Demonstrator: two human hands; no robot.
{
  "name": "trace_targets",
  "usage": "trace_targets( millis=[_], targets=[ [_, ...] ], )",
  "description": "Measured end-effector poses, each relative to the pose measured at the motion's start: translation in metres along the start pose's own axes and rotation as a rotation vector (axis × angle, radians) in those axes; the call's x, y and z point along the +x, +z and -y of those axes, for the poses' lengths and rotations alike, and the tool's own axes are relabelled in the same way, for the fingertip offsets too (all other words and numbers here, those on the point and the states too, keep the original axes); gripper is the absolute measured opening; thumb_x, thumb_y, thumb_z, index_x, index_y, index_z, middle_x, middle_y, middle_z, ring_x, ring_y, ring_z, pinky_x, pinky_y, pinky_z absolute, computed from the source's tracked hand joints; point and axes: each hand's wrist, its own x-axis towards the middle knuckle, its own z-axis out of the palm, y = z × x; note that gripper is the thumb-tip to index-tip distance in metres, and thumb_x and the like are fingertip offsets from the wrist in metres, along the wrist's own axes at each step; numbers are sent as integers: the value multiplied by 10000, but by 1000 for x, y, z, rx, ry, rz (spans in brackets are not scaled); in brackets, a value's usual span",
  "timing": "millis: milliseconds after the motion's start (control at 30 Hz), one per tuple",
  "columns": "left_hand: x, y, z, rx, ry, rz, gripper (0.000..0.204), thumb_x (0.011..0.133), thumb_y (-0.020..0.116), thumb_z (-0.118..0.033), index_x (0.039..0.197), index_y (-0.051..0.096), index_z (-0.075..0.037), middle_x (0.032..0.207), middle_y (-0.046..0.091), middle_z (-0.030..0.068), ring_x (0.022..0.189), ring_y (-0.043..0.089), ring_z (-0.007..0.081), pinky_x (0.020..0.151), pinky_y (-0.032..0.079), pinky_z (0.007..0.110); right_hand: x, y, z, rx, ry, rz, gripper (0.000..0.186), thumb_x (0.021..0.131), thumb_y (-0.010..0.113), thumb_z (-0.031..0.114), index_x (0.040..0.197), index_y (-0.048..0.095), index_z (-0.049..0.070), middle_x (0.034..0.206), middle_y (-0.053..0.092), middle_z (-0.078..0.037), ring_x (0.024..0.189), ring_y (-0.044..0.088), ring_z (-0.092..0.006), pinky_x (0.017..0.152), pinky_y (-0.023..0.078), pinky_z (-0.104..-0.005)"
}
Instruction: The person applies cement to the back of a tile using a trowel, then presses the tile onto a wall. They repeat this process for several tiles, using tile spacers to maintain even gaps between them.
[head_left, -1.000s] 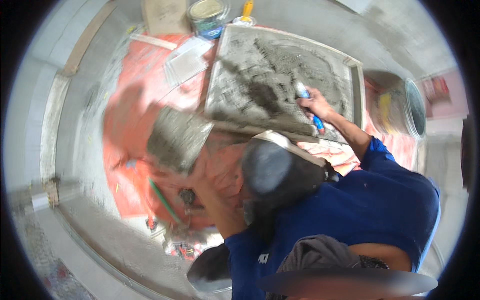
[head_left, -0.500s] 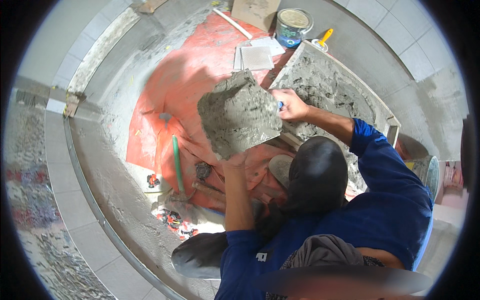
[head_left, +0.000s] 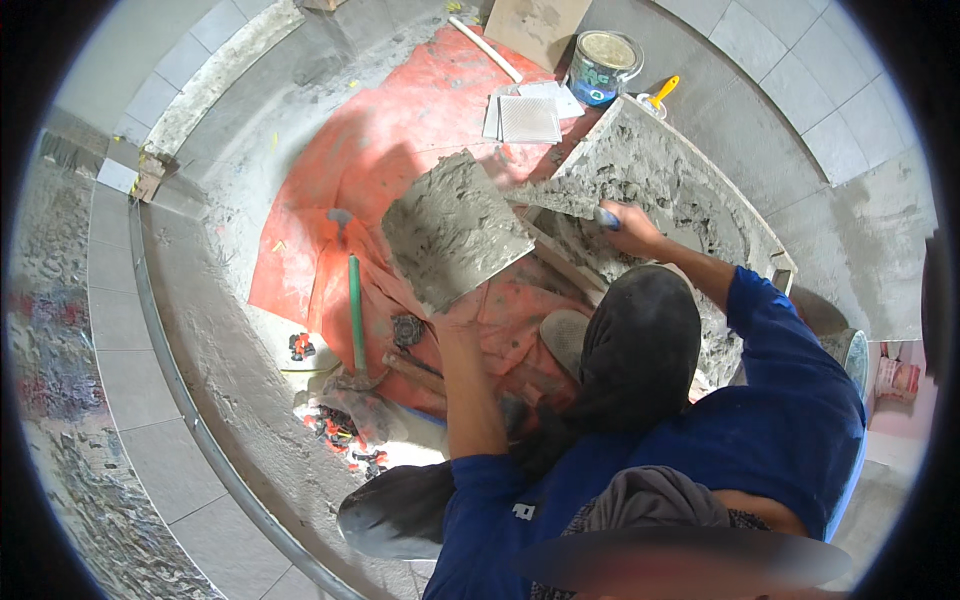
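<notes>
Above the red sheet point(head_left: 330, 190), the right grip point(head_left: 632, 230) is closed around the trowel point(head_left: 562, 201), and the left grip point(head_left: 453, 322), mostly hidden so I cannot tell its closure, meets the board point(head_left: 508, 250) left of centre, whose mortar point(head_left: 445, 212) could slide off if tilted.

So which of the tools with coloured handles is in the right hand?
The blue-handled trowel, gripped by the right hand; the yellow-handled tool sits apart, near the blue-labelled bucket.
</notes>
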Motion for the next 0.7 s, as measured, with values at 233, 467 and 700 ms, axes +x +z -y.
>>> trace_targets(
  millis=[233, 467, 700],
  targets=[
    [7, -2, 3, 169, 61, -65, 716, 843, 552, -485, 1414, 372, -94, 1449, 372, 133, 1350, 299, 329, 1118, 210, 530, 1, -89, 64, 417, -83, 45, 415, 707, 542, 32, 1122, 556, 41, 746, 534, -57, 623, 529, -180, 579, 443, -307],
    [4, -3, 18, 254, 78, -93, 722, 819, 585, -438, 1404, 369, -75, 1424, 396, 141, 1323, 336, 325, 1104, 245, 513, 37, -105, 132, 552, -192, 480, 371, 711, 548, -12, 1082, 535, -1, 761, 504, 0, 667, 500, -124, 581, 421, -254],
    [3, -2, 13, 311, 107, -107, 731, 796, 619, -391, 1394, 366, -57, 1399, 420, 149, 1296, 372, 321, 1091, 280, 496, 22, -93, 109, -57, -145, 428, 332, 674, 587, -19, 1002, 572, 28, 840, 641, -170, 796, 627, -263, 719, 485, -392]
  ],
)
